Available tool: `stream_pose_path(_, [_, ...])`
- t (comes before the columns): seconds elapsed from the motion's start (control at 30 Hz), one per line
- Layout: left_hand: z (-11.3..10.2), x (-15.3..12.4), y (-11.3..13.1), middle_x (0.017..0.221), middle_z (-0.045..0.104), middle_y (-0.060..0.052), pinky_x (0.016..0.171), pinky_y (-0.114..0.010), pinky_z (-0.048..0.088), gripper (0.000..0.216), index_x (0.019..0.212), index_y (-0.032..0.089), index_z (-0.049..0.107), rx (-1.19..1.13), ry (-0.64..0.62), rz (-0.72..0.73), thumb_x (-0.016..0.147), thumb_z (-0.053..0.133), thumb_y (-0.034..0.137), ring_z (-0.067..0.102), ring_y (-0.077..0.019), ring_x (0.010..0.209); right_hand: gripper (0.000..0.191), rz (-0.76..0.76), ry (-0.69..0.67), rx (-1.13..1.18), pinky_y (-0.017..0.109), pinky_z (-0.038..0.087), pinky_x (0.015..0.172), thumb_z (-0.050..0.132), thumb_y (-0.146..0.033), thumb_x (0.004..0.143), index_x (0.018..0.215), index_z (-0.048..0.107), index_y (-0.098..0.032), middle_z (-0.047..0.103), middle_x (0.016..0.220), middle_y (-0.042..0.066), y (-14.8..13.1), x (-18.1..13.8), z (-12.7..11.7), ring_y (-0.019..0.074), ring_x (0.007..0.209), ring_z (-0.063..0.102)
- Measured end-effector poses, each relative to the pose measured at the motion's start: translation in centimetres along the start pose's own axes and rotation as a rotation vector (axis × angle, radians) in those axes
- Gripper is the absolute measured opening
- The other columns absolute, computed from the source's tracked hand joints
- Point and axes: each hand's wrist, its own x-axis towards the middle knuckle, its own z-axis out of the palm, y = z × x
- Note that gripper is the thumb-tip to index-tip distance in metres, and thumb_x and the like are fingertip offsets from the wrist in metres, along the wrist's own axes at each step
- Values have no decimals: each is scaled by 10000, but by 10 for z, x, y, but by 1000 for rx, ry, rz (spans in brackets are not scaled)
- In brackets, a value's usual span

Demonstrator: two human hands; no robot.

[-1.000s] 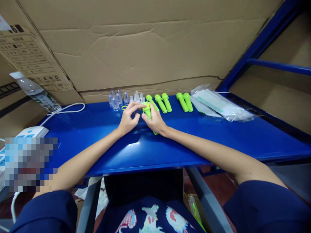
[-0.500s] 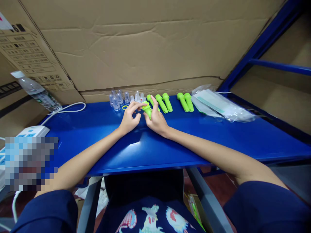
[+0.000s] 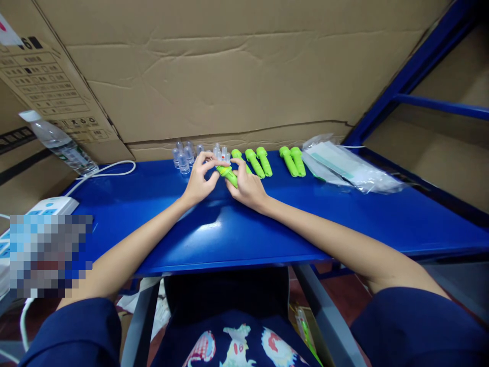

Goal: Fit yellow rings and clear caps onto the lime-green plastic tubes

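My right hand (image 3: 247,187) grips a small bright green plastic torch body (image 3: 228,175) just above the blue table (image 3: 153,214). My left hand (image 3: 198,179) pinches at the head end of that same green piece with thumb and fingers. Just behind my hands stands a cluster of small clear plastic caps (image 3: 184,154). A row of finished green pieces (image 3: 256,162) lies to the right, with two more (image 3: 292,161) further along.
Clear plastic bags (image 3: 346,167) lie at the table's back right. A water bottle (image 3: 57,144) leans at the back left, with a white cable (image 3: 109,169) and a white power strip (image 3: 49,205). Cardboard walls the back; a blue frame (image 3: 420,66) rises on the right.
Both hands have shifted slightly away from me toward the clear caps, and the green piece has been turned in my right hand. My left fingers have moved onto its head end.
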Motion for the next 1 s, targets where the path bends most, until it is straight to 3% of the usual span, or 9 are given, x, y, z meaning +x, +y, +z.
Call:
stream_pose_path(0.1, [-7, 4, -6, 1234, 633, -83, 994, -376, 525, 261, 1050, 217, 739, -131, -55, -30, 863, 565, 159, 615, -224, 1184, 430, 5, -32, -16, 468, 575, 708, 521, -343, 946, 1319, 437, -145, 761, 1106, 185, 2, 4, -5, 376, 871, 744])
stream_pose_path(0.2, [-9, 5, -10, 1220, 687, -95, 859, -312, 562, 291, 1158, 200, 684, -284, -127, -101, 880, 631, 266, 668, -213, 1097, 363, 10, -50, -39, 479, 567, 718, 518, -344, 954, 1253, 459, -147, 757, 1126, 196, 4, 6, -8, 394, 911, 738])
stream_pose_path(0.4, [-9, 5, -11, 1137, 703, -95, 782, -253, 555, 381, 1070, 172, 654, -411, -137, -176, 807, 788, 414, 693, -185, 1011, 332, -24, -110, -138, 418, 541, 717, 477, -265, 964, 1265, 490, -127, 744, 1138, 198, 2, 6, -12, 358, 939, 727])
stream_pose_path(0.67, [-14, 5, -13, 994, 680, -43, 781, -241, 562, 360, 963, 153, 637, -452, -183, -234, 752, 835, 368, 671, -117, 836, 358, -127, -164, -298, 341, 467, 741, 450, -186, 982, 1308, 557, -84, 746, 1092, 175, 6, 9, -16, 306, 965, 696])
stream_pose_path(1.0, [-5, 3, -13, 868, 614, 11, 730, -204, 540, 324, 845, 148, 591, -562, -159, -396, 686, 840, 281, 640, -93, 780, 302, -294, -148, -440, 322, 347, 700, 408, -114, 964, 1150, 644, -86, 699, 892, 128, 13, 9, -14, 241, 806, 592])
